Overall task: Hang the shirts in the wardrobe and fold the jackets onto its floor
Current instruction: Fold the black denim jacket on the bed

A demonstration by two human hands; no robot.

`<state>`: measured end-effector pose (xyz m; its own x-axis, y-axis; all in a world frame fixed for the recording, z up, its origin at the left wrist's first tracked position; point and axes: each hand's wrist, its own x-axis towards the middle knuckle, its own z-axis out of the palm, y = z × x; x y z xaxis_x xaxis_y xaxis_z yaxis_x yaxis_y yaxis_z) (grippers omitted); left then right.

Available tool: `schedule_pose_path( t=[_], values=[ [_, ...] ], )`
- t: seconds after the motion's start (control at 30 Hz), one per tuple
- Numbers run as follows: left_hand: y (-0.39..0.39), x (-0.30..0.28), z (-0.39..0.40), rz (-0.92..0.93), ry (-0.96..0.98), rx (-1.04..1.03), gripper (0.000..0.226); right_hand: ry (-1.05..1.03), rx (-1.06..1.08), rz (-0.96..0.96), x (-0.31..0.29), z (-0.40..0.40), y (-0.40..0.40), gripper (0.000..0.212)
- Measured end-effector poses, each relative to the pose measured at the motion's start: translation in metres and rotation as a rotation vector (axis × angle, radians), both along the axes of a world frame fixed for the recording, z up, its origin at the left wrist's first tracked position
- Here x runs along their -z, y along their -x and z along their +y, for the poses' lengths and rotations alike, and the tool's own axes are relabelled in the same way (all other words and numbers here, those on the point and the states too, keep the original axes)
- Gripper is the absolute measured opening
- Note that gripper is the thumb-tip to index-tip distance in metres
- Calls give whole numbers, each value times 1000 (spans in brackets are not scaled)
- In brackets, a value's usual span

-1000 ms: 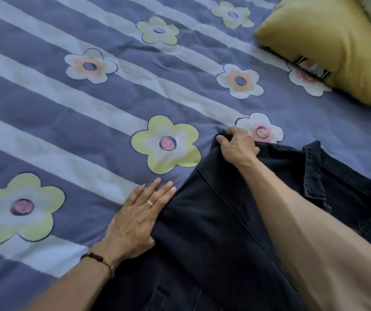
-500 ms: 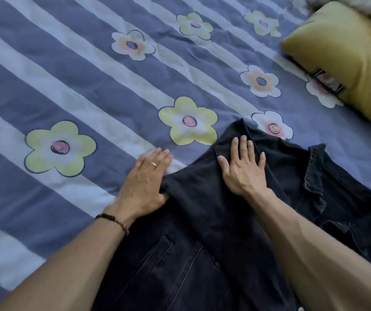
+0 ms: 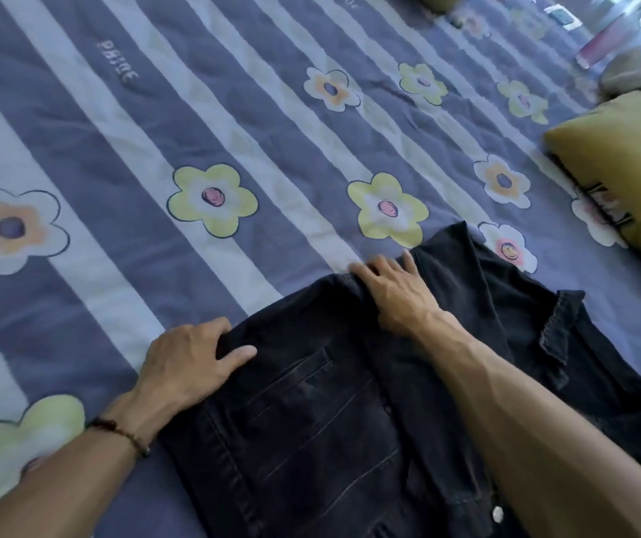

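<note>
Head view, both hands (image 3: 190, 359) (image 3: 396, 293) gripping jacket (image 3: 330, 413) edge

The jacket (image 3: 349, 421) lies on the bed (image 3: 117, 149), near and right. The left hand (image 3: 190, 361) rests on its left edge, the right hand (image 3: 396, 293) on its far edge. A pillow (image 3: 629, 180) lies far right.

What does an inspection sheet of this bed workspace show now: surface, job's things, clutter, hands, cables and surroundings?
Surface: striped flower-print bedspread, wrinkled.
Job's things: dark denim jacket lying partly folded on the bedspread; no shirts or wardrobe seen.
Clutter: yellow pillow at the right edge.
Hands: left hand grips the jacket's left edge; right hand grips its far edge.
Cables: nothing seen.
Surroundings: blurred items beyond the bed's far right corner, not identifiable.
</note>
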<state>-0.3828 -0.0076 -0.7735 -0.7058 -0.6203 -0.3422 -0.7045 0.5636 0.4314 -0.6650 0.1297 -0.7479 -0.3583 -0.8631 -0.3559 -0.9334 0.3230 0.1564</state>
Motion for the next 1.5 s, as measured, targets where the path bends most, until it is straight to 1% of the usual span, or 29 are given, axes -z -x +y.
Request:
schedule_pose_path(
  t=[0.07,0.1,0.17,0.23,0.27,0.33,0.43,0.47,0.53,0.63,0.7,0.73,0.83,0.9,0.97,1.0,1.03,1.07,1.1,1.13,1.17,1.2,1.23,1.27,1.3,1.33,1.37,1.43,1.5],
  values=[
    [-7,-12,11,0,-157,19,35,28,48,92,-10,0,-3,41],
    [-10,-21,20,10,-223,31,39,80,82,122,-14,7,-5,32],
    [-11,-40,38,55,-271,37,45,211,96,144,-22,30,-6,21],
    [-10,-59,62,92,-252,63,45,313,83,161,-28,64,-8,17],
    [-11,-69,82,95,-230,101,44,334,60,189,-33,89,-10,20],
    [-14,-82,126,69,-188,219,51,350,26,237,-42,140,-13,24],
    [-23,-80,192,50,-152,380,62,345,17,277,-47,207,-21,11],
    [-26,-78,212,40,-149,418,64,330,35,294,-46,228,-24,10],
    [-30,-72,244,5,-121,475,67,291,74,295,-43,260,-30,12],
    [-37,-66,272,-67,-93,507,74,267,127,266,-35,282,-38,12],
    [-40,-69,289,-116,-87,518,79,272,176,269,-30,292,-43,23],
    [-40,-70,295,-122,-86,520,80,291,200,283,-30,296,-45,26],
    [-37,-72,310,-124,-91,548,81,389,261,329,-31,310,-48,23],
    [-34,-72,316,-180,-156,571,75,389,234,306,-27,323,-48,26],
    [-29,-73,311,-261,-209,556,59,362,192,233,-19,337,-48,36],
    [-27,-73,308,-299,-212,543,49,353,189,195,-16,341,-49,38],
    [-26,-71,305,-325,-205,512,45,346,197,155,-14,343,-50,37],
    [-25,-69,303,-305,-172,461,54,345,207,117,-11,342,-51,33],
    [-25,-66,303,-209,-112,378,63,350,216,83,-9,341,-52,26],
    [-22,-61,303,-50,0,275,65,365,221,49,-9,339,-53,21],
    [-19,-57,304,105,134,189,62,394,218,17,-10,336,-52,20],
    [-12,-51,303,200,243,139,57,439,214,-12,-11,331,-48,23],
    [-5,-45,301,228,309,115,57,489,205,-24,-14,325,-46,24],
    [5,-40,297,184,323,123,63,548,190,-20,-18,315,-45,23],
    [13,-33,294,103,307,145,74,608,174,-12,-20,304,-47,23],
    [21,-25,289,31,276,163,88,645,153,-26,-19,289,-49,27],
    [25,-17,285,-35,227,170,101,627,124,-72,-19,272,-53,39],
    [27,4,277,-77,153,155,116,465,1,-190,-8,242,-61,64],
    [27,23,274,-29,166,132,120,276,-110,-199,13,225,-47,74]
  ],
)
